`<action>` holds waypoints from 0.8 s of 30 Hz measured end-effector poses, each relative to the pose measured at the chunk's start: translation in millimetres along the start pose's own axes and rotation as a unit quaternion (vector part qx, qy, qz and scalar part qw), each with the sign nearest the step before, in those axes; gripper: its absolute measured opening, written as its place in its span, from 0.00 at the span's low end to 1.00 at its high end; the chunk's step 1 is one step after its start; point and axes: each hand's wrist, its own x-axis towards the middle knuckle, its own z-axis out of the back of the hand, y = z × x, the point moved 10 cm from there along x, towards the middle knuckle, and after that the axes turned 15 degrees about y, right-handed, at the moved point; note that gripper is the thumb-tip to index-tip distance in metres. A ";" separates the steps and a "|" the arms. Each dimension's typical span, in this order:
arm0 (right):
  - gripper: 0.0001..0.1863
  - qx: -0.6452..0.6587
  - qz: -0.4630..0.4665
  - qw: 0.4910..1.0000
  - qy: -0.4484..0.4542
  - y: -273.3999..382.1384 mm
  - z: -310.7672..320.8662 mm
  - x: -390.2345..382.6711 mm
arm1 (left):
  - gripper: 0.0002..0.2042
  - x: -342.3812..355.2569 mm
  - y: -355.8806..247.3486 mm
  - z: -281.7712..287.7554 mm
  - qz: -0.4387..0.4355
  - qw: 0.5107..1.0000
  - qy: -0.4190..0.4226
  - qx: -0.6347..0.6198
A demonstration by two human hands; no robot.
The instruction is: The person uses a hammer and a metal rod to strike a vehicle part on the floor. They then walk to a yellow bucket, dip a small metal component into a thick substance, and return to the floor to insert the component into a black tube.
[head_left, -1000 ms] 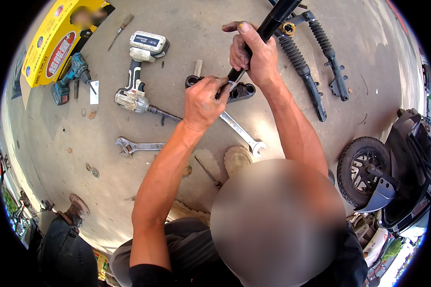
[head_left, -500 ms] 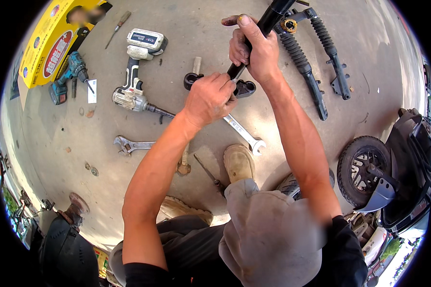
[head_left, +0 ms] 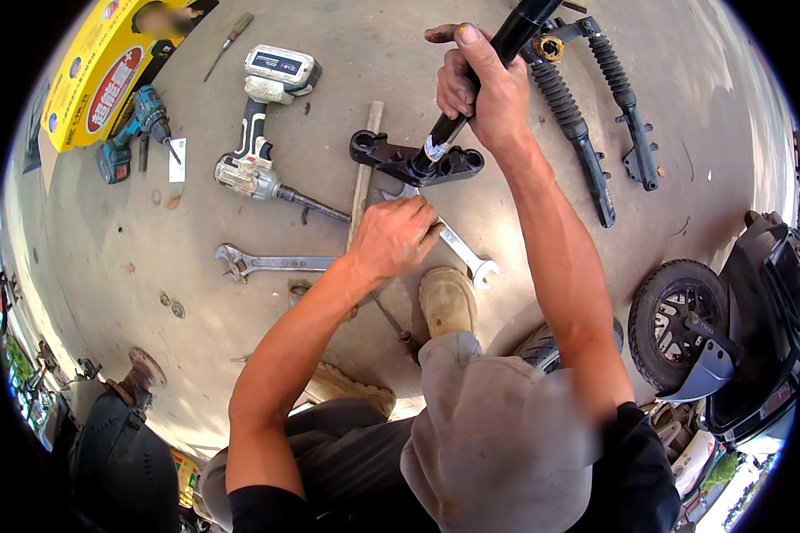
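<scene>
My right hand (head_left: 487, 93) is wrapped round a long black tube (head_left: 517, 34), its thumb lying along the tube. The tube slants down to a black fork clamp (head_left: 382, 154) with a round opening at each end. A whitish patch (head_left: 434, 148) shows low on the tube. Nearer to me, my left hand (head_left: 396, 238) hangs just below the clamp, apart from it. Its fingers are curled together, and whatever they hold, if anything, is hidden. Beside its fingertips an open-end wrench (head_left: 462, 247) lies on the ground, partly covered by the hand.
An adjustable wrench (head_left: 276, 264), a wooden handle (head_left: 362, 182) and a white impact wrench (head_left: 256, 142) lie to the left. Farther left are a teal drill (head_left: 138, 133) and a yellow box (head_left: 89, 84). Fork legs (head_left: 571, 115) lie at the far right, a wheel (head_left: 678, 324) nearer.
My left hand has come away from the base of the tube and moved toward me, uncovering the clamp and the whitish patch. My right hand keeps its grip on the tube.
</scene>
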 end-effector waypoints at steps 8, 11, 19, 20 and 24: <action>0.28 -0.015 -0.002 1.000 0.007 2.4 -8.4 -8.2 | 0.07 -16.8 17.8 -17.8 0.089 0.996 0.025 -0.002; 0.27 -0.009 0.004 1.000 0.001 2.3 -5.6 -11.3 | 0.08 -20.2 23.6 -9.6 0.122 0.992 0.019 -0.028; 0.25 -0.055 -0.006 0.993 -0.109 -0.8 -8.4 -33.2 | 0.12 -18.4 54.1 42.1 0.192 0.957 -0.094 -0.194; 0.23 -0.040 -0.015 0.994 -0.103 -0.8 -12.1 -34.9 | 0.11 -14.7 59.9 44.4 0.213 0.934 -0.117 -0.262; 0.22 -0.018 0.013 0.994 -0.106 5.7 -12.3 -51.2 | 0.15 3.5 56.0 45.8 0.194 0.943 -0.085 -0.258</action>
